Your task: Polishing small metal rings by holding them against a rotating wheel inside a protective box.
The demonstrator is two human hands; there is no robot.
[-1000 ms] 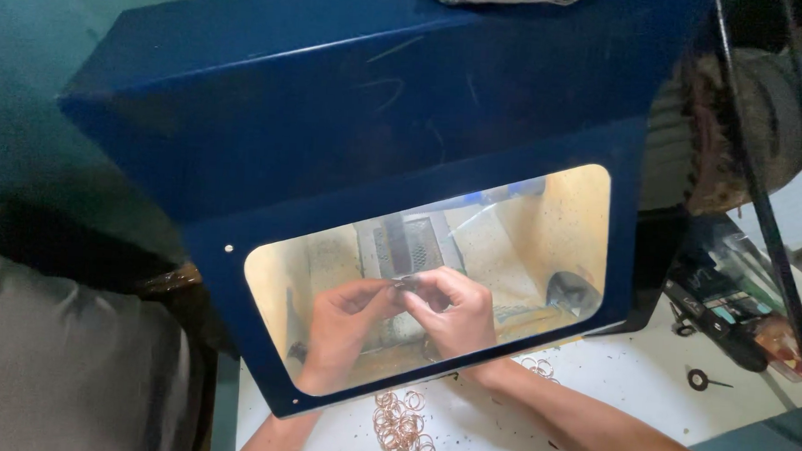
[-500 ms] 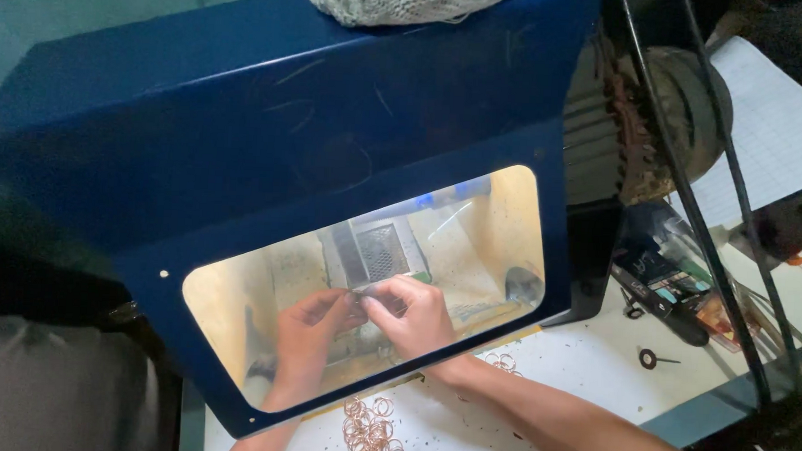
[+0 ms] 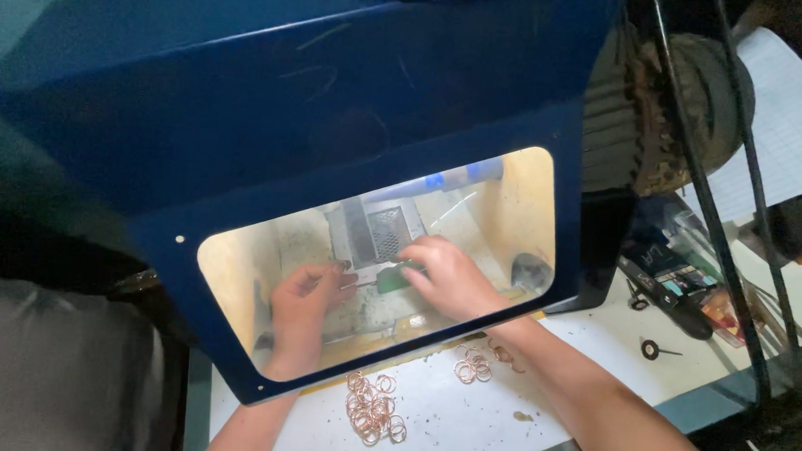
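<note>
both inside the blue cabinet (image 3: 352, 115) behind its window, left hand (image 3: 303, 302) pinching a thin metal piece (image 3: 369, 285), right hand (image 3: 448, 274) curled over it beside the grey machine block (image 3: 376, 229), risking a slipped grip or nicked fingertip.

A: Views?

B: One, head-worn. It looks steeply down and forward over the blue hood (image 3: 316, 114), which fills the upper and middle frame.

A: How near?

B: Close. The window (image 3: 381, 261) sits at centre, with the left hand (image 3: 300, 304) and right hand (image 3: 448, 277) seen through it. Forearms enter from the bottom edge.

A: Tilt?

B: The frame is rolled, so the white bench (image 3: 465, 418) slants along the lower right. The belt wheel (image 3: 667, 111) is at upper right.

A: Overlap?

B: Single view.
</note>
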